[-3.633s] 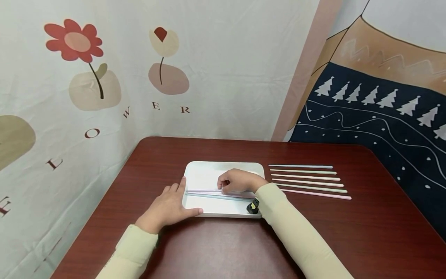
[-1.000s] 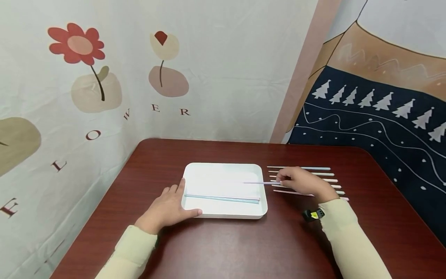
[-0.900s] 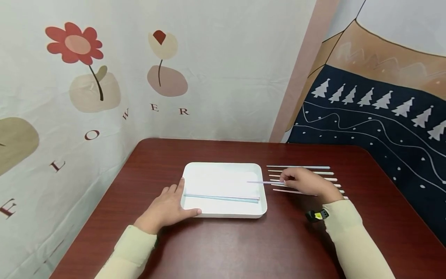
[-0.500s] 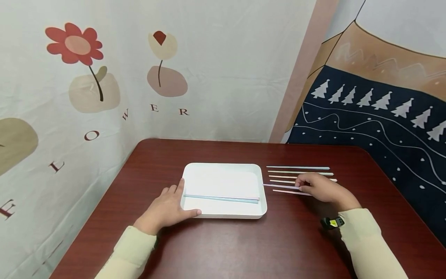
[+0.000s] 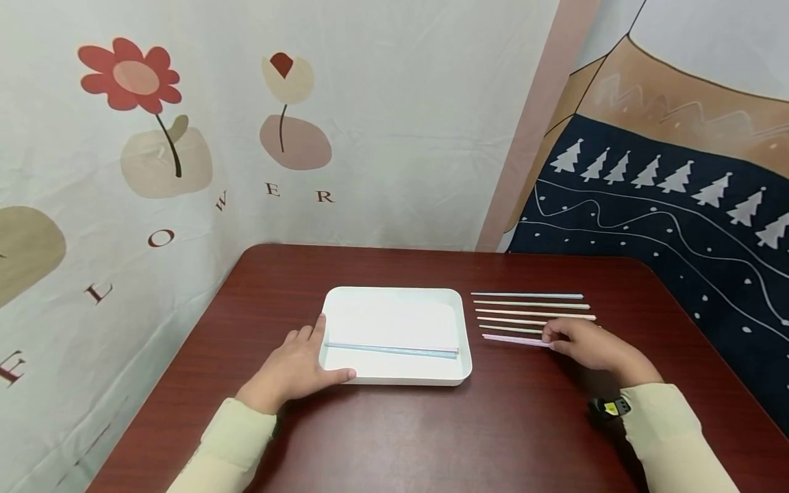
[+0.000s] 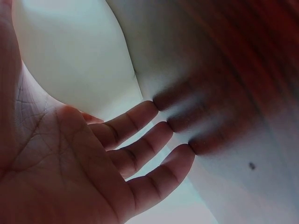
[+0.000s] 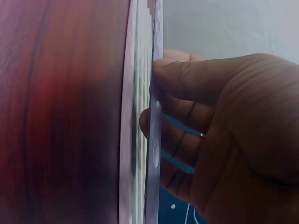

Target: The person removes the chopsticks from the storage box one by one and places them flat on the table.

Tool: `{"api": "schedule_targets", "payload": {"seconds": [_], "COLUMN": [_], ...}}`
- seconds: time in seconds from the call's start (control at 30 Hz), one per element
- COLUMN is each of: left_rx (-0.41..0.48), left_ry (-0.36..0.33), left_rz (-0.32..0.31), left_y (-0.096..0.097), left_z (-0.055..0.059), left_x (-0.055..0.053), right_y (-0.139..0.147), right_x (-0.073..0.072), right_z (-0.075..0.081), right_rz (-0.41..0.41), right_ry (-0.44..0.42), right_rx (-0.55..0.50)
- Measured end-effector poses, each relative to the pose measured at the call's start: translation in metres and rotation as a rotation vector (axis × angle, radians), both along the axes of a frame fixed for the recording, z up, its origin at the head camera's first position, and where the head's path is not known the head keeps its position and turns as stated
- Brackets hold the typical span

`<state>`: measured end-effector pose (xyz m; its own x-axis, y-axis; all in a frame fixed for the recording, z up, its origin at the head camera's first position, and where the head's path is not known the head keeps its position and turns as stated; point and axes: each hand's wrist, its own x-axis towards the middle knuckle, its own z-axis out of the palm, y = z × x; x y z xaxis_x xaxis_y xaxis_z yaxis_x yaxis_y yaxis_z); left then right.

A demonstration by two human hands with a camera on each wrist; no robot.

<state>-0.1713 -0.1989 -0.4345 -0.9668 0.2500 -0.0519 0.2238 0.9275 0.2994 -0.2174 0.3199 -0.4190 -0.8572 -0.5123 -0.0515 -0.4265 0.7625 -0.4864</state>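
Observation:
My left hand (image 5: pixel 294 366) rests on the left edge of the white tray (image 5: pixel 394 380), fingers spread and thumb along its front rim. In the left wrist view three fingertips (image 6: pixel 182 156) touch the table beside the tray. Inside the tray lie a light blue chopstick (image 5: pixel 394 352) and a pale pinkish one (image 5: pixel 431 350), side by side. At the right, my right hand (image 5: pixel 585 346) pinches a purple chopstick (image 7: pixel 156 121) between thumb and fingers. It is just above the pink chopstick (image 7: pixel 126 140) of the row; their thick ends are hidden by the hand in the head view.
Several pastel chopsticks lie in a row right of the tray, from a blue one (image 5: pixel 527 296) at the back to pale green and cream ones (image 5: pixel 530 313) nearer. The brown table (image 5: pixel 394 438) meets a printed cloth (image 5: pixel 401 171) behind.
My right hand has left the tray with the purple chopstick, carried it right over the row and lowered it towards the front pink chopstick. My left hand has stayed on the tray.

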Motion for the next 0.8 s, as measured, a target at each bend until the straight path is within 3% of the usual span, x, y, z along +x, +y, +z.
{"api": "schedule_targets", "payload": {"seconds": [0.33, 0.8], "left_rx": [-0.004, -0.006], "left_ry": [-0.005, -0.001], "left_rz": [0.002, 0.0], "left_y": [-0.001, -0.0009], "left_z": [-0.001, -0.0024], "left_x": [-0.0006, -0.001], "right_y": [0.0036, 0.0034], "right_x": [0.0026, 0.0022], "right_z": [-0.0041, -0.0081], "right_rz": [0.008, 0.044], "right_ry": [0.027, 0.053], "right_rx": [0.056, 0.053]}}
